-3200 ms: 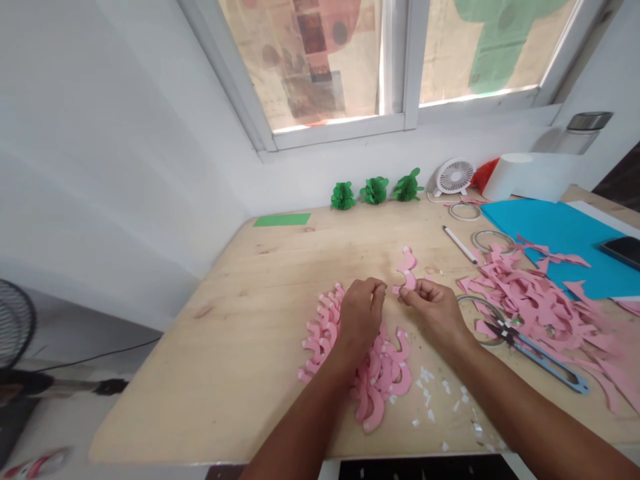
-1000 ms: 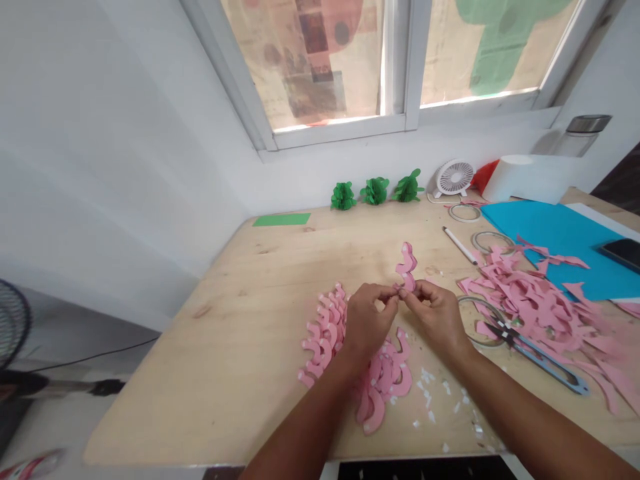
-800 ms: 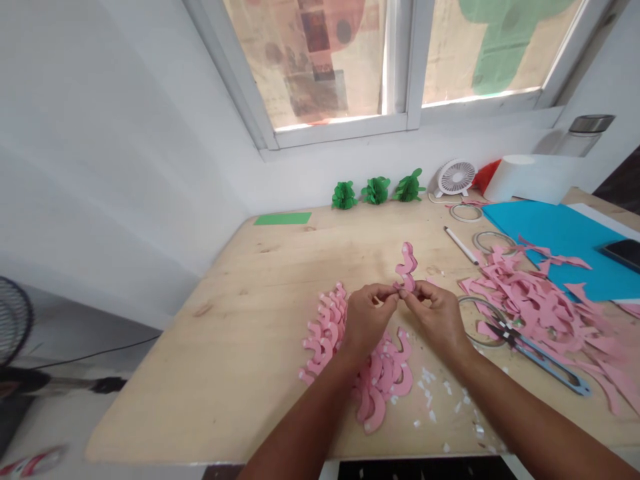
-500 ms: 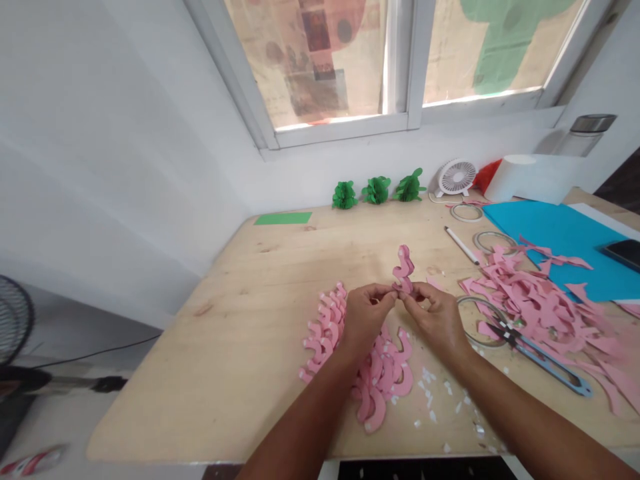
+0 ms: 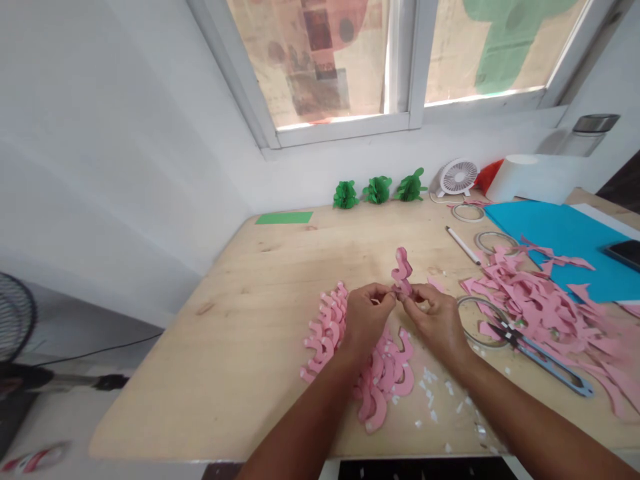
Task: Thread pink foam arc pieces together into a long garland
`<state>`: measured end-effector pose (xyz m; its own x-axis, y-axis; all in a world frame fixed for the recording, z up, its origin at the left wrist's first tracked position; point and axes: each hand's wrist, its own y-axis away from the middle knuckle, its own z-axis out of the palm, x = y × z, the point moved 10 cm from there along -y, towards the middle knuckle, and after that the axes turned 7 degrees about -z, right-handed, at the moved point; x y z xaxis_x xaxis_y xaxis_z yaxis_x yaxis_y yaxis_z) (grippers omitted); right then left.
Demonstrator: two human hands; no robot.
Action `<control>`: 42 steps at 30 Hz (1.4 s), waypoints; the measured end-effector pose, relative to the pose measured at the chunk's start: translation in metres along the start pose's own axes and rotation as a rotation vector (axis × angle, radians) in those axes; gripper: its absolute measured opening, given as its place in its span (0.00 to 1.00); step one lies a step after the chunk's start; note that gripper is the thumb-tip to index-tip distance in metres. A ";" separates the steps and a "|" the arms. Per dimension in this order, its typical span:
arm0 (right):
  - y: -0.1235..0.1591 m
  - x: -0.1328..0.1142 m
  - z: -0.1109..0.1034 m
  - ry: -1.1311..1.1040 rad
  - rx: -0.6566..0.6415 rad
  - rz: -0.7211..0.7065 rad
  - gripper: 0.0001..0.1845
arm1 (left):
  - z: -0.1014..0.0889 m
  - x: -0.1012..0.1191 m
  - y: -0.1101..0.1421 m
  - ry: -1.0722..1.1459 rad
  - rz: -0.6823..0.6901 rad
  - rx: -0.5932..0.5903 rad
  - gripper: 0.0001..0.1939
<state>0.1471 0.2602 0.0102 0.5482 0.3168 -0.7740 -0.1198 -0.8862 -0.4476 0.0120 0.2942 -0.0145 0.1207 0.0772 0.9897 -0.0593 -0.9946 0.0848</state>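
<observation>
From the head camera, I see my left hand (image 5: 364, 317) and right hand (image 5: 443, 323) meeting fingertip to fingertip over the table (image 5: 240, 347). Both are pinched closed on the lower end of a pink wavy strip (image 5: 402, 265), which stands up from between them.

As for writing, printed sheets (image 5: 317, 40) cover the window, but they are too blurred for me to read. A bottle (image 5: 35, 460) with red on it lies at the lower left, beyond the table; I cannot make out any lettering. At the far right stands a clear jar (image 5: 587, 140) with a metal lid — I cannot tell what it holds.

Overlapping pink wavy pieces (image 5: 384, 373) lie on the table below my hands, with more beside my left wrist. White bits (image 5: 429, 383) are scattered just right of them. Over to the right, pink scraps (image 5: 535, 300) form a loose heap, partly on a blue sheet (image 5: 565, 230) that also bears a phone (image 5: 624, 252). Blue-handled scissors (image 5: 550, 363) lie across the nearest of three tape rolls (image 5: 460, 320), near my right hand. Farther back are a pen (image 5: 463, 245), a small white fan (image 5: 457, 177) and three green paper ornaments (image 5: 377, 190) — lined up by the wall.
</observation>
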 end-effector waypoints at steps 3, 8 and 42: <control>-0.001 0.010 0.003 -0.063 -0.021 0.086 0.12 | 0.001 0.009 0.004 -0.159 0.107 0.028 0.07; 0.000 0.028 0.009 -0.264 -0.032 0.227 0.15 | 0.005 0.040 0.021 -0.457 0.420 0.120 0.06; 0.009 0.020 0.045 -0.496 -0.328 0.282 0.10 | -0.001 0.001 -0.008 0.346 -0.122 -0.182 0.08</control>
<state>0.1199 0.2738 -0.0296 0.0762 0.1063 -0.9914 0.0984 -0.9902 -0.0986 0.0115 0.3019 -0.0143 -0.2007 0.2429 0.9491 -0.2434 -0.9508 0.1919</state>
